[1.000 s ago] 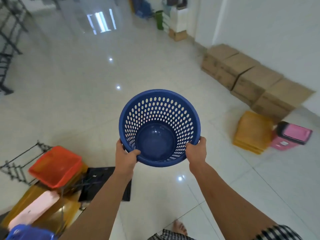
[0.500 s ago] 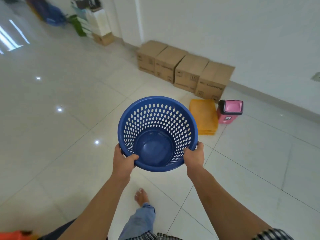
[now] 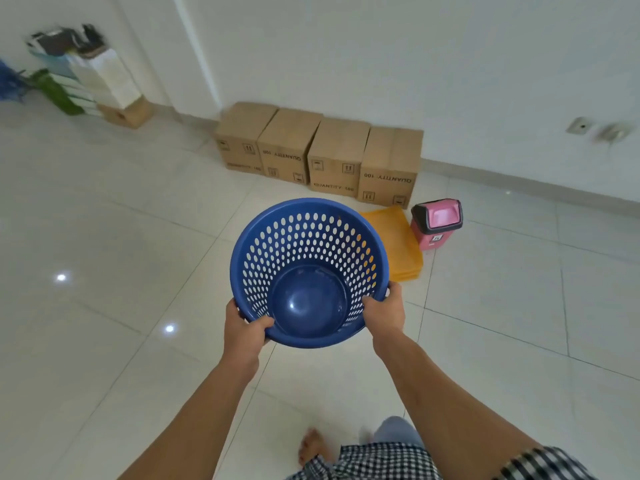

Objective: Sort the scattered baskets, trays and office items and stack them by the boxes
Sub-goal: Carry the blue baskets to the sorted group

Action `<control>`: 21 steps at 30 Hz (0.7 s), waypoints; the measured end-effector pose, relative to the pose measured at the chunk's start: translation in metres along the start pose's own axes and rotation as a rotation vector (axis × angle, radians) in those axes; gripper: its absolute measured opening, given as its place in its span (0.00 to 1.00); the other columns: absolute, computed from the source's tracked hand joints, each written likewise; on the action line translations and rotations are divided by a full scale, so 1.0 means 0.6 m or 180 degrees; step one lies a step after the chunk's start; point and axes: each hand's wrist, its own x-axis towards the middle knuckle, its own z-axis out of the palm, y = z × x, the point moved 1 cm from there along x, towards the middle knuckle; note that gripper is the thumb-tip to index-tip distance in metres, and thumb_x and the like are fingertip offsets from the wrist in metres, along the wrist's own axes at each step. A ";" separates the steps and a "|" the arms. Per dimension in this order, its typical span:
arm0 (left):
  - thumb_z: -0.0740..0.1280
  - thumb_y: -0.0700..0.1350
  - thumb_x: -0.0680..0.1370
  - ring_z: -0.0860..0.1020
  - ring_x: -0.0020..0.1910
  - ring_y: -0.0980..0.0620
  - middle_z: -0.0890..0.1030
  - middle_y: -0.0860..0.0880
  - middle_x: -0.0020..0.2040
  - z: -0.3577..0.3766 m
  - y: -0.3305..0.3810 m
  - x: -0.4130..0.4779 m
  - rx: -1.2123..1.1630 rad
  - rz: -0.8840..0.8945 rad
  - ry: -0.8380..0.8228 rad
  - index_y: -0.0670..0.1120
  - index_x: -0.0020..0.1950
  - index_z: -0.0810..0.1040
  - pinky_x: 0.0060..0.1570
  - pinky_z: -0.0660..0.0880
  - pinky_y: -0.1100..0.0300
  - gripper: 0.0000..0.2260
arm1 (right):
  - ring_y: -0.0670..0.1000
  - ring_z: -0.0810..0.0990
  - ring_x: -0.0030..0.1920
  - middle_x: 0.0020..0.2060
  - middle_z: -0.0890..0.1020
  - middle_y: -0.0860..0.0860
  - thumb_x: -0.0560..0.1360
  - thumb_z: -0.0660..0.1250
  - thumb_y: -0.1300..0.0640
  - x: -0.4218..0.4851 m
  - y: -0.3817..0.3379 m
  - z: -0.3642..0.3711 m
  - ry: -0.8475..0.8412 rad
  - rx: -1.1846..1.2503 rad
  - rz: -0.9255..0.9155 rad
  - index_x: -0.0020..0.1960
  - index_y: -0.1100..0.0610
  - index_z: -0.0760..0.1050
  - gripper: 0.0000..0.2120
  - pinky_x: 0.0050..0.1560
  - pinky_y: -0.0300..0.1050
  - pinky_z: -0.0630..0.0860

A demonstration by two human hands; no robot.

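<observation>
carrying it lol | left hand (image 3: 244, 332) + right hand (image 3: 384, 311), fingers (image 3: 264, 322) hooked over near rim of round blue perforated plastic basket (image 3: 306, 303), mouth up above floor | brown cardboard boxes (image 3: 339, 157) dead ahead at floor's wall edge, both hands equally close

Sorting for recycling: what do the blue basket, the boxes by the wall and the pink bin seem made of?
The blue basket looks like glossy moulded plastic: a light glint on its base, even rows of oval holes. The boxes look like matte brown cardboard, with printed black marks and folded edges. The pink bin seems smooth plastic, probably; it is too small to be sure.
</observation>
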 end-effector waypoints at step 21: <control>0.69 0.27 0.73 0.80 0.55 0.48 0.78 0.49 0.58 0.242 0.145 0.339 0.0123 -0.0316 0.0120 0.49 0.68 0.68 0.38 0.82 0.57 0.29 | 0.54 0.81 0.47 0.47 0.80 0.49 0.77 0.64 0.64 0.374 -0.202 0.135 0.0060 -0.0107 0.0360 0.62 0.46 0.67 0.19 0.40 0.51 0.81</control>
